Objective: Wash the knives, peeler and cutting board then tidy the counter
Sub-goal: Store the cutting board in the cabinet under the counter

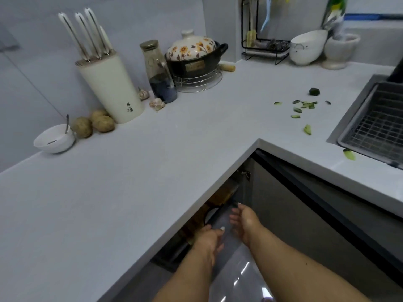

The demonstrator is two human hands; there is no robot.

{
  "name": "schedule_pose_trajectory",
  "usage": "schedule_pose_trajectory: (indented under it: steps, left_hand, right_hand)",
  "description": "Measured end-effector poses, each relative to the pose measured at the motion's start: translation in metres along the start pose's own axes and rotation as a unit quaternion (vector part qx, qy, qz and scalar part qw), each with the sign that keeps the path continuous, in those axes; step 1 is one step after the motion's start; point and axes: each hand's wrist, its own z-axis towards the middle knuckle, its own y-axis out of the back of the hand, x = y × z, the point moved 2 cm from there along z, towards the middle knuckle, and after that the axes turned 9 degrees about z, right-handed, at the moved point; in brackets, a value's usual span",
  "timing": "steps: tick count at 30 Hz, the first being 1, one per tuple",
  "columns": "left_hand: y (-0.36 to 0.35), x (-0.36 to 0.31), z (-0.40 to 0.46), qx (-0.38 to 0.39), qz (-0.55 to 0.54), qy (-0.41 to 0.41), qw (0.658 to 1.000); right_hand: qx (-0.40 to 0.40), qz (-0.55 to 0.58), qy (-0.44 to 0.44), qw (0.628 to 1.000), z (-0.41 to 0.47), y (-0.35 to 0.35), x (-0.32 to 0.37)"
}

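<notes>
Fingers of both hands curl round a thin plastic bag (224, 231) below the counter (130, 192).

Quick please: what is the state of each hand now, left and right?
Left hand: reaches under the counter edge; whether it grips anything cannot be told.
Right hand: fingers loosely extended near a dark, blurred object; holding cannot be told.

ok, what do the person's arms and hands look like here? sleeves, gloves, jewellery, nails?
Both forearms are bare as far as the frame shows: no sleeves, gloves, watch or bracelets visible. The left hand has a pale, light-coloured thumbnail; the right hand shows similar pale nails on its fingertips. No rings can be made out, though the fingers are partly hidden.
</notes>
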Motion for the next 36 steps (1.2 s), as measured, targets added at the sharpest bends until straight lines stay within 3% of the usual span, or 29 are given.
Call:
schedule_pose_trajectory:
  steps: [4,10,12,15,18,24,29,32,34,36]
  left_hand:
    - [-0.017,-0.018,-0.035,0.034,0.048,-0.033,0.998]
    - [-0.049,-0.042,-0.075,0.08,0.086,-0.085,0.989]
    - [-0.059,-0.048,-0.088,0.096,0.097,-0.095,0.986]
    - [-0.068,-0.052,-0.102,0.125,0.116,-0.108,0.979]
    - [-0.074,-0.055,-0.109,0.137,0.125,-0.116,0.976]
    - [-0.072,-0.055,-0.126,0.14,0.129,-0.116,0.975]
    - [-0.057,-0.055,-0.144,0.152,0.161,-0.112,0.969]
    - [-0.043,-0.052,-0.155,0.157,0.171,-0.083,0.969]
    - [-0.032,-0.049,-0.162,0.174,0.172,-0.046,0.969]
    - [-0.023,-0.044,-0.163,0.192,0.207,-0.025,0.959]
  right_hand:
    - [-0.047,-0.093,0.139,0.985,-0.033,0.011,0.033]
    - [-0.219,-0.298,0.374,0.85,-0.106,0.054,0.091]
    - [-0.286,-0.356,0.364,0.812,-0.118,0.074,0.105]
    - [-0.33,-0.441,0.261,0.793,-0.121,0.106,0.112]
    - [-0.303,-0.501,0.15,0.797,-0.122,0.123,0.111]
    - [-0.231,-0.48,0.09,0.841,-0.13,0.114,0.11]
    - [-0.187,-0.48,0.069,0.855,-0.148,0.081,0.092]
    - [-0.099,-0.389,0.049,0.914,-0.156,0.053,0.074]
    - [-0.028,-0.26,-0.001,0.965,-0.164,0.035,0.059]
    - [0.029,-0.196,-0.068,0.978,-0.172,0.023,0.049]
